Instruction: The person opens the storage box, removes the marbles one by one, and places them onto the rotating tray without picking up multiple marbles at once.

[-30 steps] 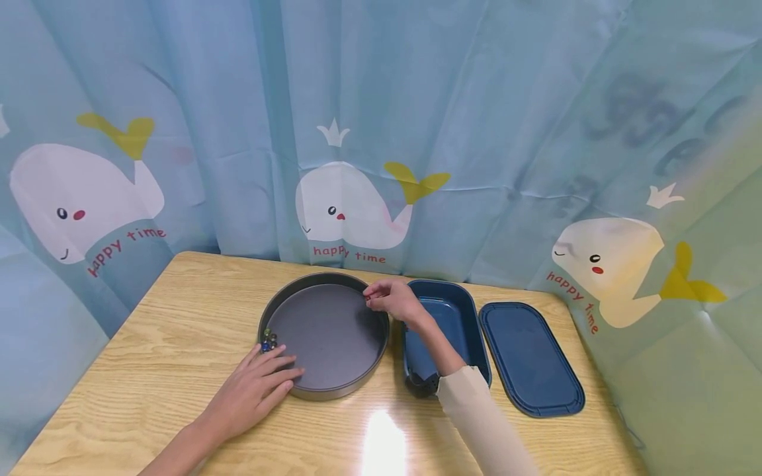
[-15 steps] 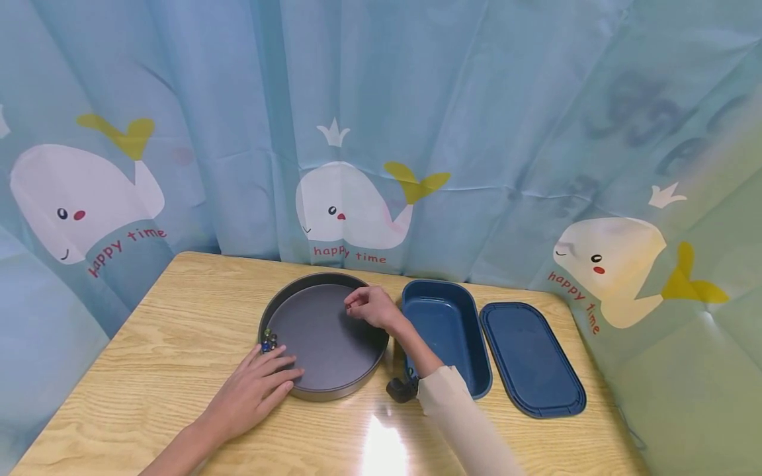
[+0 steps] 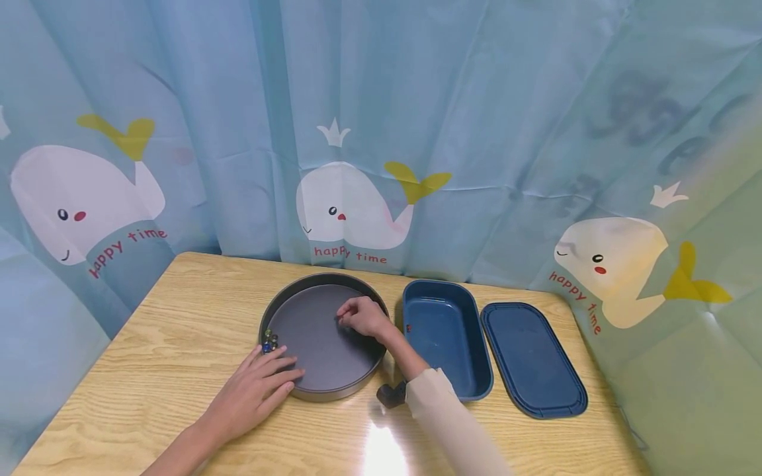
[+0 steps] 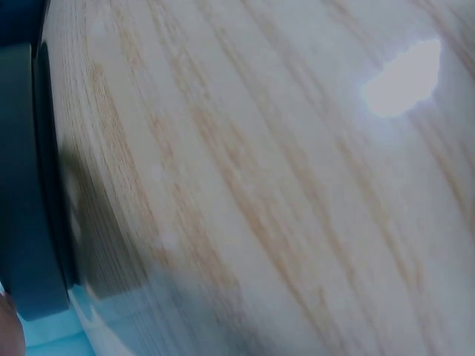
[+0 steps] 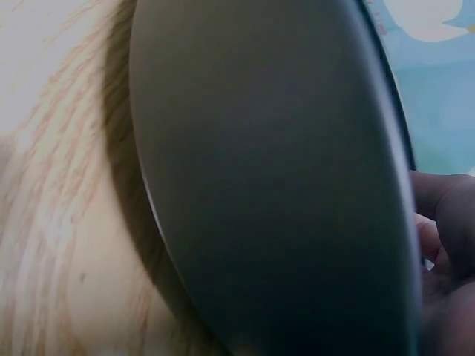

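In the head view a round dark grey baking pan sits on the wooden table. Several glass marbles, green, blue and dark, lie together against its inner left wall. My left hand rests spread over the pan's front left rim, fingertips beside the marbles. Over the pan's right half, my right hand pinches a small reddish thing between thumb and fingertips; its shape is mostly covered. The right wrist view has the pan's outer wall across most of it, with part of the right hand behind its rim.
Right of the pan stands a deep blue rectangular box. A small red spot shows at its inner left wall. The box's flat blue lid lies farther right. A whale-print curtain hangs behind the table.
My right hand has moved left and slightly nearer, from the pan's right rim to over its inside. The left hand and the marbles beside it have stayed in place.
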`<state>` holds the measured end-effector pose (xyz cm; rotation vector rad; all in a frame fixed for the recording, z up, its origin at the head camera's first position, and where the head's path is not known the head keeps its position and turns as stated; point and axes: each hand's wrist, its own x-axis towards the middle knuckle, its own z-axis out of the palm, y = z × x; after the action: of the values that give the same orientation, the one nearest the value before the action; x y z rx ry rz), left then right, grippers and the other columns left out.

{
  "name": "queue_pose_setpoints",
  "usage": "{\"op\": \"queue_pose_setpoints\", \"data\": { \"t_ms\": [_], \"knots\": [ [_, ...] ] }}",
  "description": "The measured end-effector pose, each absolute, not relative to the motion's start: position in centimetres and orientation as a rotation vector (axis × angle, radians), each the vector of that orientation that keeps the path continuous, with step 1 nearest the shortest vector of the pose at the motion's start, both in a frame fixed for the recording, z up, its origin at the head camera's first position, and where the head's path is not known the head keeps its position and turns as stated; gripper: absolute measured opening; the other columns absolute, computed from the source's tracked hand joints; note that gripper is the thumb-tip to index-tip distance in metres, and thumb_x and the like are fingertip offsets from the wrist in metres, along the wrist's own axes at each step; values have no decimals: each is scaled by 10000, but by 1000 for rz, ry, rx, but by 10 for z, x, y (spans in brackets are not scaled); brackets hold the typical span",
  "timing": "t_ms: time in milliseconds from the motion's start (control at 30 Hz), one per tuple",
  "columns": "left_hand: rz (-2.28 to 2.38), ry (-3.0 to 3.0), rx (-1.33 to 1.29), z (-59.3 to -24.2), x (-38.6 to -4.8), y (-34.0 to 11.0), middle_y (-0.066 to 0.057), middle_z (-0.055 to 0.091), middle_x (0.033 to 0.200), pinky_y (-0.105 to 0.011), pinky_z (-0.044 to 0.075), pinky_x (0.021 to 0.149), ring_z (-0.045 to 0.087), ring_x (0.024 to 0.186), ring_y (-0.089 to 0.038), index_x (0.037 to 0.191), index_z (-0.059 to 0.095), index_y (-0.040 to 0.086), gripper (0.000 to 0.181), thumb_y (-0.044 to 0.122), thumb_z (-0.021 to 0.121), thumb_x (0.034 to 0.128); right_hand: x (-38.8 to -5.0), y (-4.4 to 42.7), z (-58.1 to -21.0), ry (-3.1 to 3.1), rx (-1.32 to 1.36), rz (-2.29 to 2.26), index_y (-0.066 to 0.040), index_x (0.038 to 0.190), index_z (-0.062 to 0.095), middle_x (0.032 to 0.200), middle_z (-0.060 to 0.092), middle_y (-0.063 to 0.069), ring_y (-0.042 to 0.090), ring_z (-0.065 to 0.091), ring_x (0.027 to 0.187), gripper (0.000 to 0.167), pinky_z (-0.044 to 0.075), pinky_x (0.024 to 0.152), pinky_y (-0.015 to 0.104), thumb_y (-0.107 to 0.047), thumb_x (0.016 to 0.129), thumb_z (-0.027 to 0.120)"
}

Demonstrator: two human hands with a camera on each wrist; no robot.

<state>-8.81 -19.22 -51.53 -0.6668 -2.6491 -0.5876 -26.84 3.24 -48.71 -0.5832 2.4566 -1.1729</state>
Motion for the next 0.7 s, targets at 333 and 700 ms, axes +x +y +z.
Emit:
{"op": "queue_pose_setpoints", "data": {
  "t_ms": [333, 700],
  "knots": [
    [-593, -2638, -675, -517, -89, -192, 4, 669, 1266, -615, 296, 1101, 517, 1300, -274, 1192, 745, 243, 234, 248, 640, 983, -266, 26, -492, 2480, -583, -1146, -58, 888, 755, 733, 653, -35, 77, 538, 639, 74, 422, 589, 192, 0, 879, 710],
    [-588, -2635, -680, -518, -89, -193, -6, 671, 1264, -619, 287, 1103, 512, 1307, -276, 1178, 751, 234, 225, 240, 638, 982, -262, 23, -490, 2524, -591, -1097, -63, 876, 760, 700, 626, -55, 64, 525, 630, 59, 406, 578, 194, -12, 869, 731]
  ]
}}
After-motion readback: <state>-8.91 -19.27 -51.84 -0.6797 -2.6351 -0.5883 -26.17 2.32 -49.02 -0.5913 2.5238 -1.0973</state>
